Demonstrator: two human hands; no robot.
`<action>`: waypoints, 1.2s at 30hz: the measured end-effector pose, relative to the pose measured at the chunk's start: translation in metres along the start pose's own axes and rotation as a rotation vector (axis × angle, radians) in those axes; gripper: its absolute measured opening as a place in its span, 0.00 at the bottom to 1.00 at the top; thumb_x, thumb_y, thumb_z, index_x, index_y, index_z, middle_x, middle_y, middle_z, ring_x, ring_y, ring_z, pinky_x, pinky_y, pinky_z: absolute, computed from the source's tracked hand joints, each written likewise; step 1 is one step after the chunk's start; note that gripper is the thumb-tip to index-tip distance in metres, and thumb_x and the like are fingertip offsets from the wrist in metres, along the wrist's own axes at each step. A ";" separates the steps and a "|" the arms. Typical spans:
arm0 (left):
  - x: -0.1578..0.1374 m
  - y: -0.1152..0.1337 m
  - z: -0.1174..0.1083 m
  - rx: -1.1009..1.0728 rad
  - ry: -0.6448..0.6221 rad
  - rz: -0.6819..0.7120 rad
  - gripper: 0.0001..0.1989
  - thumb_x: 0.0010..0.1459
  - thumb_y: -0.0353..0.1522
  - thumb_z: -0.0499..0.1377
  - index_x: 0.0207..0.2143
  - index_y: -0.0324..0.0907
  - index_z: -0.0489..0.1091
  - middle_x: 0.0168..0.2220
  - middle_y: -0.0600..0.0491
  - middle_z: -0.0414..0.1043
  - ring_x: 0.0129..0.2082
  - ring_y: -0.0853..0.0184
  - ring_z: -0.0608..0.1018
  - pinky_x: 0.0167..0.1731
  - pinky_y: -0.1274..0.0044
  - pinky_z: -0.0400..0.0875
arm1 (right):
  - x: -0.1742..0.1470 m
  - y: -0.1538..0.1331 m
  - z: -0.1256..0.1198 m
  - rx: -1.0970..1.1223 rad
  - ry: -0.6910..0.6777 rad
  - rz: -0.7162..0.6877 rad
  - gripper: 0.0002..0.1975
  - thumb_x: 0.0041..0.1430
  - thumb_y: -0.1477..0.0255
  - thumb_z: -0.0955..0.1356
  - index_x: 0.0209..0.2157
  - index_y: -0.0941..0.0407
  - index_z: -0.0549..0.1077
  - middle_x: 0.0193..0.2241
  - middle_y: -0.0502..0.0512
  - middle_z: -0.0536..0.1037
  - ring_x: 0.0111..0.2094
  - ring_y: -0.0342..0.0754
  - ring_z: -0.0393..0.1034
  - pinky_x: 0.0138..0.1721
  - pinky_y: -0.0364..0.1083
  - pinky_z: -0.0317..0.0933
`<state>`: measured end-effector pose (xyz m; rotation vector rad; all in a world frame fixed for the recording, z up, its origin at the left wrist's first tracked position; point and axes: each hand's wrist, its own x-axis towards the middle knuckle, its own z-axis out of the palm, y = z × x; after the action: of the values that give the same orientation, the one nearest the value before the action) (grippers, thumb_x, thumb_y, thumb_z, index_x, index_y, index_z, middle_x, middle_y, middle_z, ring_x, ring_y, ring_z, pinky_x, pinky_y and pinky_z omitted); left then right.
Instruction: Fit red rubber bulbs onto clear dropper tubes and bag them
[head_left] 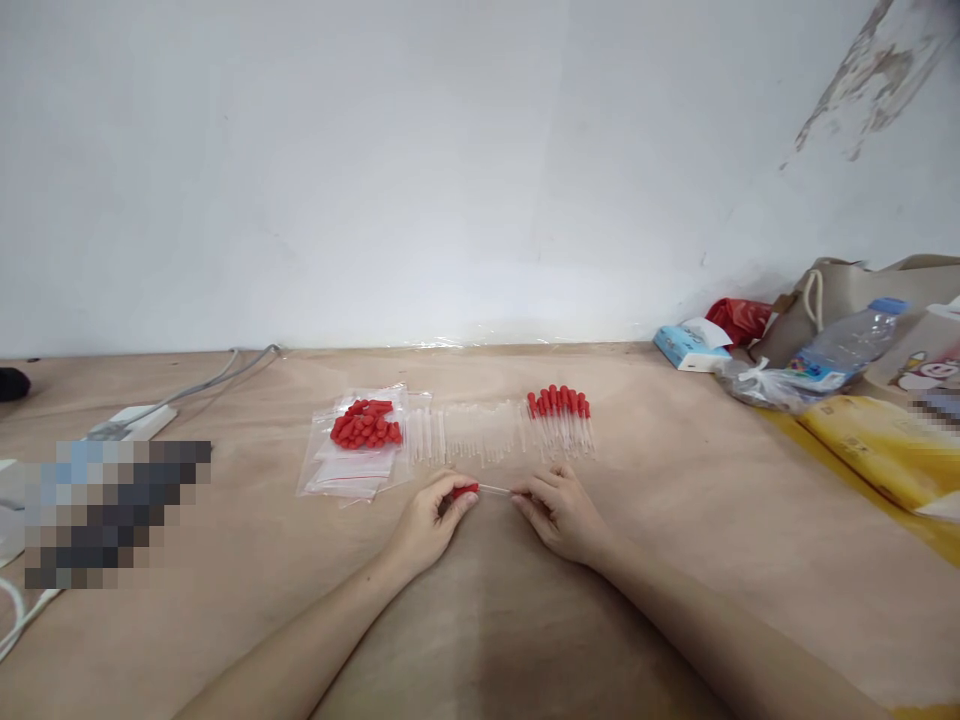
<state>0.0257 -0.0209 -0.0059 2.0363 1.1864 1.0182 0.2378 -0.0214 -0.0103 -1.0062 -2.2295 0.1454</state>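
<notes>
Between thumb and fingers, my left hand (436,508) pinches a red rubber dropper bulb (466,490). A clear glass dropper tube (493,490) meets the bulb's end, and my right hand (559,508) grips the tube's other end. How deep the tube sits in the bulb, I cannot tell. Beyond my hands lies a row of bare glass tubes (480,432). To its right are several droppers with red bulbs fitted (559,402), side by side. A pile of loose red bulbs (366,425) rests on clear plastic zip bags (352,475) at the left.
A power strip (135,422) with a grey cable (225,375) lies at left, near a blurred-out dark object (112,520). At right stand a blue tissue box (691,345), a plastic bottle (855,340) and a yellow pack (885,450). A white wall (450,200) bounds the table's back.
</notes>
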 end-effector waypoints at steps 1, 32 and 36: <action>0.000 0.000 0.000 -0.001 -0.009 -0.003 0.08 0.58 0.35 0.51 0.36 0.43 0.68 0.34 0.52 0.70 0.35 0.67 0.71 0.36 0.75 0.65 | 0.000 0.000 0.000 0.002 -0.010 -0.008 0.08 0.59 0.73 0.60 0.35 0.56 0.69 0.26 0.51 0.74 0.26 0.41 0.65 0.34 0.45 0.49; -0.006 0.011 -0.003 0.141 -0.196 0.192 0.10 0.59 0.33 0.49 0.33 0.41 0.68 0.30 0.51 0.68 0.30 0.69 0.70 0.32 0.78 0.63 | 0.001 -0.009 0.001 -0.072 -0.159 -0.021 0.12 0.59 0.74 0.58 0.25 0.57 0.67 0.21 0.48 0.72 0.22 0.40 0.60 0.31 0.44 0.44; -0.006 0.010 -0.003 0.074 -0.181 0.099 0.09 0.58 0.35 0.51 0.34 0.42 0.70 0.31 0.52 0.68 0.30 0.70 0.70 0.31 0.78 0.64 | 0.004 -0.014 -0.013 -0.082 -0.216 -0.053 0.10 0.58 0.74 0.59 0.26 0.56 0.69 0.23 0.49 0.72 0.24 0.41 0.62 0.32 0.44 0.47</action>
<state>0.0262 -0.0303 0.0012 2.2122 1.0527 0.8254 0.2353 -0.0302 0.0066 -1.0150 -2.4732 0.1465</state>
